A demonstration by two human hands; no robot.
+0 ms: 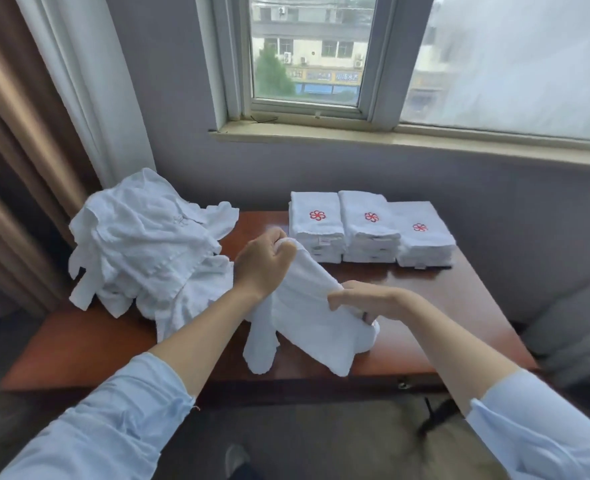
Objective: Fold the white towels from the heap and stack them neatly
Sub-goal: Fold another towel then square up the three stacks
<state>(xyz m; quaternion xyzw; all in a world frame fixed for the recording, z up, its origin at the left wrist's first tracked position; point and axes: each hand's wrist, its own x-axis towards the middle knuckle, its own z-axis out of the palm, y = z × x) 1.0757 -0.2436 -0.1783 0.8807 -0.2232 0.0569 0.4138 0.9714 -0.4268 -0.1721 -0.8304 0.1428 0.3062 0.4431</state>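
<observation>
A white towel (307,317) hangs between my two hands above the middle of the brown table (78,348). My left hand (262,263) grips its upper end in a fist. My right hand (362,301) grips the towel lower down on the right, fingers curled into the cloth. Loose ends of the towel droop onto the table near its front edge. A heap of unfolded white towels (144,244) lies on the table's left part. Three stacks of folded towels (369,230), each with a red flower mark on top, stand side by side at the back.
The table stands against a grey wall under a window sill (355,136). Curtains (44,116) hang at the left behind the heap. A grey upholstered seat (577,327) is at the right. Dark floor lies in front of the table.
</observation>
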